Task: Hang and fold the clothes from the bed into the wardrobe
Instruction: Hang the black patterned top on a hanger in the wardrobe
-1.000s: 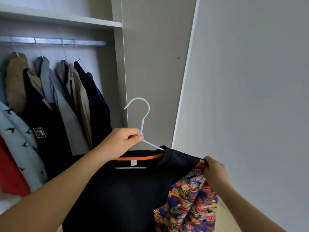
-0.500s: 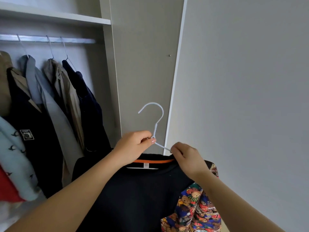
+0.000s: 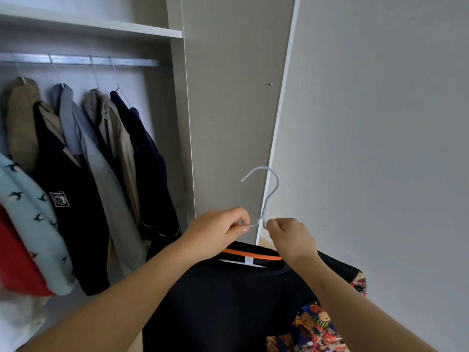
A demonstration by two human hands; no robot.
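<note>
The left hand (image 3: 218, 229) and right hand (image 3: 289, 237) each pinch the white hanger (image 3: 277, 182) beside its neck. The black shirt (image 3: 228, 301) hangs below, beside the open wardrobe (image 3: 177, 97). It hides the hanger's arms, and its hem is cut off.

A bare stretch of the rail (image 3: 137, 62) shows between the navy jacket (image 3: 149, 168), last in the row, and the wardrobe's side panel (image 3: 182, 123). Left of it, hung clothes (image 3: 76, 161) crowd the rail. The shelf (image 3: 101, 27) sits just above, so headroom is tight. I see open air around the white hanger (image 3: 262, 168)'s hook; a grey wall (image 3: 380, 148) closes the right.
</note>
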